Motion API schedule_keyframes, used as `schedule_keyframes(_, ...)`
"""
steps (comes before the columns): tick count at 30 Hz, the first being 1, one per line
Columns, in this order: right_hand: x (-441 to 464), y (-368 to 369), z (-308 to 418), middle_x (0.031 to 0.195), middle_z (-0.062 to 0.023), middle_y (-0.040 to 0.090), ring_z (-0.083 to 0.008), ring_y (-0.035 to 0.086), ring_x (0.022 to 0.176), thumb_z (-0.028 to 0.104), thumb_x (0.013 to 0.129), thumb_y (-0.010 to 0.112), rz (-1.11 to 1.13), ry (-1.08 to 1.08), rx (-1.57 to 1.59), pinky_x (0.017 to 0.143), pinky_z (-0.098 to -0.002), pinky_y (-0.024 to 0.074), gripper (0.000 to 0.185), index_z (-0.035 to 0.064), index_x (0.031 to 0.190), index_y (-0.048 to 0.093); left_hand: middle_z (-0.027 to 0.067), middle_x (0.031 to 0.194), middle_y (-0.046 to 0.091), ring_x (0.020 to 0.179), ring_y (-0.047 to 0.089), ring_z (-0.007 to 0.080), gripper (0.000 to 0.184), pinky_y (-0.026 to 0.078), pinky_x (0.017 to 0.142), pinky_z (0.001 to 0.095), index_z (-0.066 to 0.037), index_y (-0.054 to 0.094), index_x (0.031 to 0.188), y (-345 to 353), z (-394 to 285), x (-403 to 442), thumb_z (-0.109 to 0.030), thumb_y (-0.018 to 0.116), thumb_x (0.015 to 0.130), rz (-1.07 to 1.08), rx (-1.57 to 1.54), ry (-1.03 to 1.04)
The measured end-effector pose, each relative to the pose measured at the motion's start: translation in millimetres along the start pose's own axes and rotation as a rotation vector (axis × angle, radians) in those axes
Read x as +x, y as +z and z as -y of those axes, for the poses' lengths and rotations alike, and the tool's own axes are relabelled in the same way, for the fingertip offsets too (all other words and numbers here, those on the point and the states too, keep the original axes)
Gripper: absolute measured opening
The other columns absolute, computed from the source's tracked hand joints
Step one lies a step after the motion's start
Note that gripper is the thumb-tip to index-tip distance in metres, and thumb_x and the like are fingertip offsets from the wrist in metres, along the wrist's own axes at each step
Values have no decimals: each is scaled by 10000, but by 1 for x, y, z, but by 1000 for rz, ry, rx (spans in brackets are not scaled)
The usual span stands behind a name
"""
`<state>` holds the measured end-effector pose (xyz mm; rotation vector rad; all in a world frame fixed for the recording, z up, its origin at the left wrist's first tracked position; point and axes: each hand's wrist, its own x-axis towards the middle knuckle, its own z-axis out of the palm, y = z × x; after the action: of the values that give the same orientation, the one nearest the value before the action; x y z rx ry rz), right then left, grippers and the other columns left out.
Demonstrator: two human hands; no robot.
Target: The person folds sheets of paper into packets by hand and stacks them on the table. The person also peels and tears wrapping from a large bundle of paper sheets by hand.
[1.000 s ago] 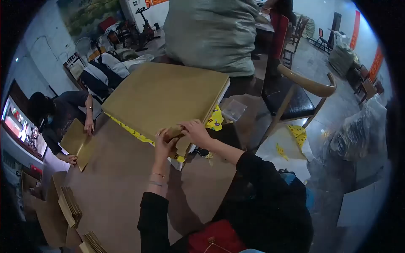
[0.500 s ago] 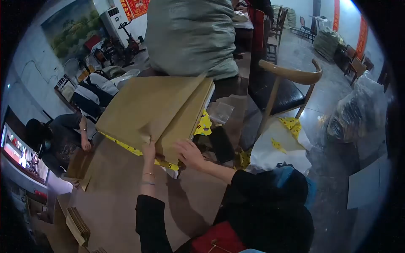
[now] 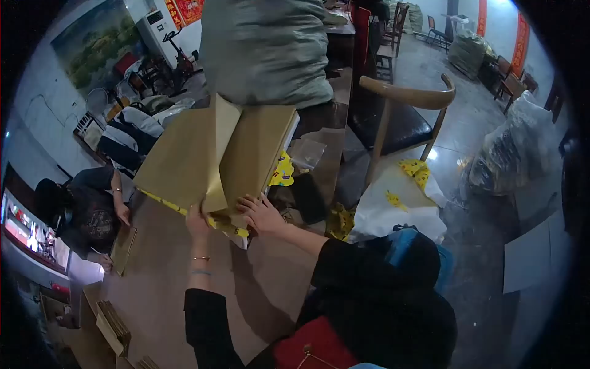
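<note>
A stack of large brown paper sheets (image 3: 258, 138) lies on the table, with yellow printed material (image 3: 228, 227) along its near edge. The top brown paper sheet (image 3: 224, 132) is lifted and curled over toward the left. My left hand (image 3: 196, 222) is closed around the near edge of that sheet. To its right, my right hand (image 3: 263, 215) rests on the near right corner of the stack, fingers spread and apart. Beside the stack's right edge is a yellow patterned scrap (image 3: 282, 170).
A big woven sack (image 3: 264, 52) stands behind the stack. A dark flat object (image 3: 310, 203) and a clear plastic bag (image 3: 307, 152) lie right of it. Across the table a person (image 3: 92, 215) handles a folded brown piece (image 3: 125, 250). A wooden chair (image 3: 405, 89) stands at the right.
The lifted sheet has swung left and stands more upright, baring more of the sheet beneath. My left hand has shifted left. The other person's brown piece is now flatter.
</note>
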<state>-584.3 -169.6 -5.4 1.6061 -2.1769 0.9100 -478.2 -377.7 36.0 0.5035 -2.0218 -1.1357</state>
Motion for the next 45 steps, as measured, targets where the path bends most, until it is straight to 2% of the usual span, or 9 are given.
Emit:
schedule_keyframes(2, 1, -7, 4, 1352, -61, 436, -227, 329, 1316, 275, 940, 425, 5, -18, -11, 1079, -482, 215, 375, 133, 1283, 473, 147, 1032, 635, 932, 611, 302, 351, 478, 814, 368, -53, 621, 1087, -10, -15, -7, 72, 521, 775, 33, -611, -182)
schedule_keyframes(5, 1, 18, -6, 1386, -61, 411, -232, 318, 1329, 305, 942, 417, -37, 1, 137, 1073, -486, 224, 377, 124, 1264, 493, 134, 1030, 641, 1000, 605, 315, 261, 445, 914, 401, -38, 618, 1029, -25, -72, -52, 61, 513, 812, 102, 595, 601)
schedule_keyframes(10, -6, -17, -10, 1396, -120, 393, -291, 303, 1330, 235, 896, 540, -119, 113, 168, 1086, -469, 222, 534, 106, 1375, 342, 149, 1036, 647, 1051, 596, 304, 232, 449, 932, 403, -38, 628, 1044, -68, -77, -136, 2, 568, 823, 156, 526, 388)
schedule_keyframes(13, -10, -59, -13, 1488, -167, 182, -300, 194, 1374, 213, 813, 656, -70, 614, 461, 1128, -396, 180, 861, 86, 1458, 100, 139, 1117, 625, 1056, 593, 266, 281, 459, 932, 378, -39, 612, 1097, -107, -95, -193, 50, 522, 846, 220, 539, 307)
schedule_keyframes(20, -42, -62, -40, 1490, -171, 160, -311, 142, 1382, 121, 751, 697, -103, 512, 637, 1126, -385, 166, 997, 91, 1465, 2, 161, 1116, 616, 1029, 588, 233, 266, 455, 900, 312, 34, 584, 1133, -168, -107, -324, 37, 466, 894, 241, 328, -231)
schedule_keyframes(26, -73, -3, -74, 1143, -91, 566, -210, 512, 1116, 46, 818, 642, 154, 368, 1202, 952, -327, 396, 624, 28, 1367, 346, 163, 1086, 619, 937, 592, 246, 276, 464, 805, 351, 69, 578, 1118, -217, -35, -432, -119, 513, 926, 177, 770, -168)
schedule_keyframes(31, -109, -58, -39, 1180, -93, 579, -219, 533, 1094, 34, 802, 626, 496, 244, 662, 955, -330, 385, 320, 50, 1122, 608, 181, 1039, 627, 947, 582, 269, 353, 451, 816, 351, 69, 579, 1102, -178, -124, -445, -212, 586, 887, -184, 419, -841)
schedule_keyframes(39, -106, -79, -27, 1382, -52, 458, -301, 269, 1363, 199, 791, 623, 693, -262, 445, 1113, -549, -3, 203, 157, 975, 697, 146, 977, 652, 891, 600, 236, 328, 460, 792, 328, 48, 609, 1064, -188, -159, -530, -206, 611, 857, -319, 203, -868)
schedule_keyframes(45, -37, -171, 38, 935, -52, 666, -142, 595, 869, 203, 819, 612, 847, 62, 931, 750, -297, 476, 265, 24, 1010, 655, 134, 1124, 537, 1010, 527, 218, 366, 427, 861, 342, 5, 512, 1145, -264, -244, -502, -277, 478, 914, -108, -266, -646)
